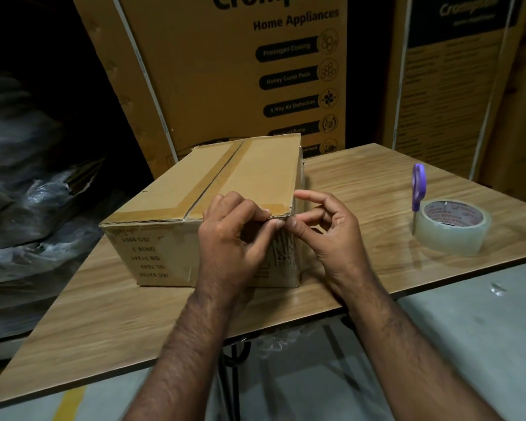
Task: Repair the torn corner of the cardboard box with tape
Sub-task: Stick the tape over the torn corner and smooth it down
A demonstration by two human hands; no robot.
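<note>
A brown cardboard box (176, 214) with taped top flaps sits on a wooden table (110, 311). Its near right top corner (287, 217) has a frayed edge. My left hand (234, 235) lies over the front face, thumb and fingers pressed on that corner's top edge. My right hand (325, 232) is beside the corner, thumb and forefinger pinching at it; clear tape shines on the box's right side, and whether a strip is held I cannot tell. A roll of clear tape (451, 227) stands on the table to the right, apart from both hands.
Purple-handled scissors (418, 189) lie just behind the tape roll. Large printed appliance cartons (225, 71) stand right behind the table. Plastic-wrapped bundles (28, 192) are stacked at the left. The table's front edge runs diagonally below my forearms, with grey floor beneath.
</note>
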